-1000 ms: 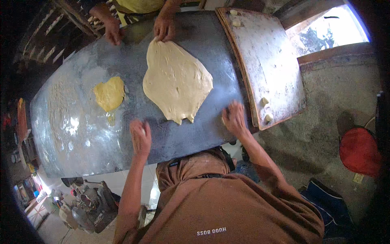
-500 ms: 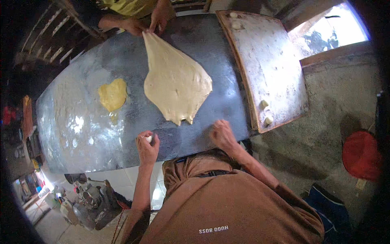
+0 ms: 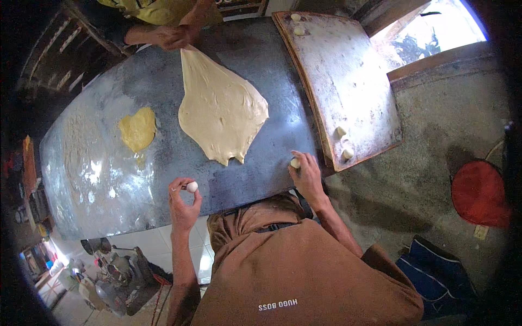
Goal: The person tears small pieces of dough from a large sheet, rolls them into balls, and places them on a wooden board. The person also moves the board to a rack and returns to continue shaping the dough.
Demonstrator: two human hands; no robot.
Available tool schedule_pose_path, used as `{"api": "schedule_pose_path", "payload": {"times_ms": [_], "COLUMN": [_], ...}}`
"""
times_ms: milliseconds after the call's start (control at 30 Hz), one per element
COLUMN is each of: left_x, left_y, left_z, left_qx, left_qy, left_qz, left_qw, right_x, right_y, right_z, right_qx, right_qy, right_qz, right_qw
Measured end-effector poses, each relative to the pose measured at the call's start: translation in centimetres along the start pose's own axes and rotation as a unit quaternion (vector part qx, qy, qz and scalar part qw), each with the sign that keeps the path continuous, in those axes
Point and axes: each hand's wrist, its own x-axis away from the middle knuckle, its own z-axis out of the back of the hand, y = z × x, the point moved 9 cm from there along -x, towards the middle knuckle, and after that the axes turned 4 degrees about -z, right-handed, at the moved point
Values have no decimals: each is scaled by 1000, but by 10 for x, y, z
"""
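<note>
Between the thumb and fingers of my left hand (image 3: 185, 202) is a small round dough ball (image 3: 192, 187), just above the near edge of the dark table. My right hand (image 3: 308, 178) pinches another small dough piece (image 3: 294, 163) near the table's right side. Ahead of both hands lies a large pale sheet of dough (image 3: 220, 108), wide toward me and narrowing to a point at the far side. A co-worker's hands (image 3: 176, 35) hold that narrow end.
A yellow greasy lump (image 3: 138, 129) sits on the table (image 3: 168, 98) at left. Along the right side is a worn tray (image 3: 348, 81) with a few small dough pieces (image 3: 347, 154) at its ends. A red round object (image 3: 479, 194) stands at far right.
My right hand has opened from a curled, palm-down pose, and a dough piece now shows in its fingers. The ball in my left hand shows more. The co-worker's hands have drawn closer together.
</note>
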Motion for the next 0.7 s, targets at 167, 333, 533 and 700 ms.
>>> {"api": "schedule_pose_path", "payload": {"times_ms": [167,333,533,700], "left_x": [-4,-11,11,2], "left_y": [6,11,-8,-52], "left_z": [0,-3,-16,-20], "left_qx": [-3,18,12,-180], "left_qy": [46,38,35,49], "left_qz": [16,25,91,30], "left_qw": [999,999,995,982], "right_x": [-13,-43,17,-26], "right_y": [-41,-97,-107,-10], "right_z": [-31,-75,-44,-28], "right_qx": [-224,-45,-277,91], "right_qy": [-34,7,-389,-24], "right_qz": [-21,80,6,74], "right_qw": [974,996,879,993]}}
